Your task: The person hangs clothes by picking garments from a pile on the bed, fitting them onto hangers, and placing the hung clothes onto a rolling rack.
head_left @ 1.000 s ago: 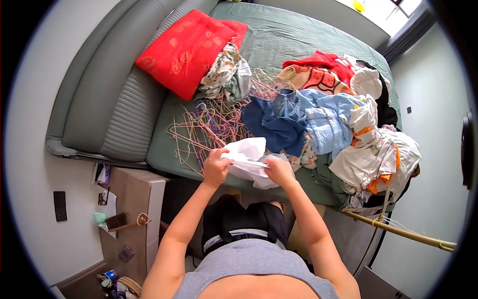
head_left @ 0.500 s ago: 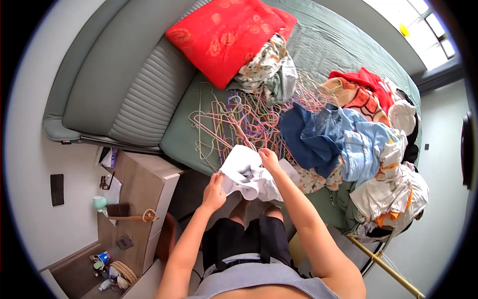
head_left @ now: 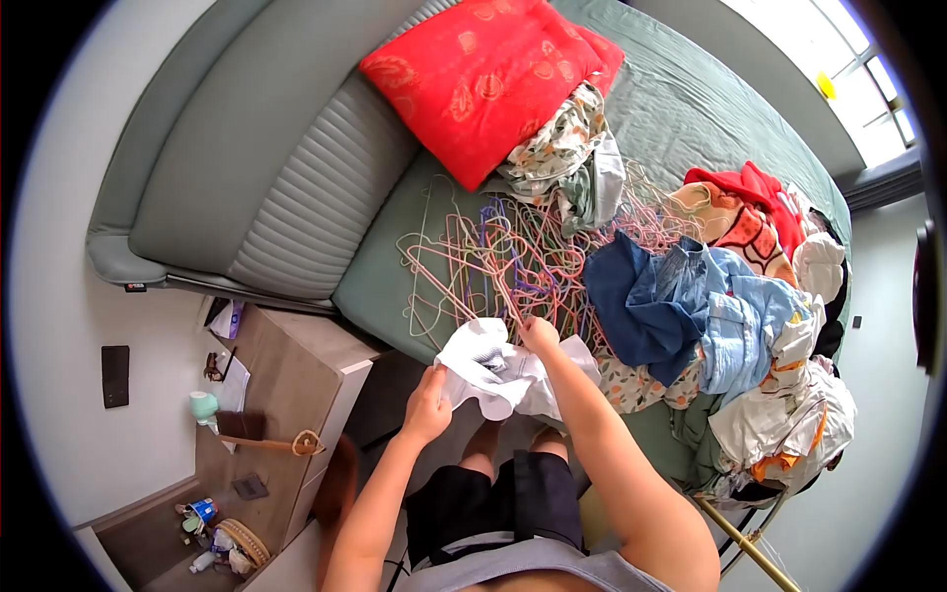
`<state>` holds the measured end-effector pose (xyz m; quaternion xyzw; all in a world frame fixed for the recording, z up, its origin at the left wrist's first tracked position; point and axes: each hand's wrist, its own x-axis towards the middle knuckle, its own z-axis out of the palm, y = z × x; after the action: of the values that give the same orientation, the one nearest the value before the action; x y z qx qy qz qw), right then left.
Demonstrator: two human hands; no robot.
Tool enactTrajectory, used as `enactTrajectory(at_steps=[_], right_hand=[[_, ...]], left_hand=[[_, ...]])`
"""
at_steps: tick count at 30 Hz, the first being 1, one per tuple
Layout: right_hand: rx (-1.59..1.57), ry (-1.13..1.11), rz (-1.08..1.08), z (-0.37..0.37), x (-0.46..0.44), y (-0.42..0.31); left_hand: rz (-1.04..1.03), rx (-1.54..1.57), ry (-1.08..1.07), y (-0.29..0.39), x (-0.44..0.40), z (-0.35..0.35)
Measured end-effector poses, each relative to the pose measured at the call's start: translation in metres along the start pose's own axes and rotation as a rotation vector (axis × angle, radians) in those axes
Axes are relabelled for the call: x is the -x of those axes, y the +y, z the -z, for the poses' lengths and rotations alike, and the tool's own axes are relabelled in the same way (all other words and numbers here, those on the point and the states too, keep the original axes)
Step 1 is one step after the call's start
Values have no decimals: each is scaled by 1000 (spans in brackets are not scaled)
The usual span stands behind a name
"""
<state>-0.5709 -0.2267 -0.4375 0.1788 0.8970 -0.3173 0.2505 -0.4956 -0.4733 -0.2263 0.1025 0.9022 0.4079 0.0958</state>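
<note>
A crumpled white garment (head_left: 475,357) with a grey patch hangs in front of me at the bed's edge. My left hand (head_left: 427,407) is closed on its left side, fingers wrapped round the cloth. At its upper right, my right hand (head_left: 540,337) pinches the fabric; whether a hanger is also in those fingers I cannot tell. Just beyond the cloth, a tangled heap of coloured hangers (head_left: 493,259) lies on the bed, one pink hanger reaching close to the garment. Part of the garment is hidden behind my right forearm.
Blue clothes (head_left: 641,296) and white clothes (head_left: 774,424) are piled on the bed (head_left: 681,84) to the right. A red cushion (head_left: 483,74) lies at the back. On the left stands a wooden desk (head_left: 276,365). A gold-coloured pole (head_left: 740,543) is at lower right.
The view has shifted, so the bed and its piles appear lower and further right. Both hands keep hold of the white garment, whose upper part has folded down somewhat.
</note>
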Motion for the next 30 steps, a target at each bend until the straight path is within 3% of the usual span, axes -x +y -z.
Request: enactTrajectory(at_steps=[2,5,6,9,15,17,18,21,25,27,30], right_hand=[[-4,-45,-2,11,10,-3],[-60,204,99,-4,14,16],[-104,226,44,-10,12,20],[-467,-45,-61,-21,4,34],[-655,264,22,-47,-36,11],[-1059,202,-1,-48,-54,-7],[-1090,139,-112,-43,-58,-15],[-990,98,-152,-50,-81,-22],[-1348,146,-150,-4,-51,-58],[-1564,203,-42,21,-43,-60],[-1412,576,154,62,-28,-51]], left_hand=[[-3,13,2,-2,0,-5],[-16,24,11,-5,-6,-11],[-10,27,12,-4,-6,-13],[-3,29,13,-1,-10,-16],[10,-5,8,1,-12,-14],[4,-14,17,-3,-12,-12],[6,-13,14,-3,-12,-11],[45,-5,-8,-2,-10,-9],[32,18,26,-3,-6,-10],[12,33,40,-6,-7,-14],[4,73,32,1,-9,-23]])
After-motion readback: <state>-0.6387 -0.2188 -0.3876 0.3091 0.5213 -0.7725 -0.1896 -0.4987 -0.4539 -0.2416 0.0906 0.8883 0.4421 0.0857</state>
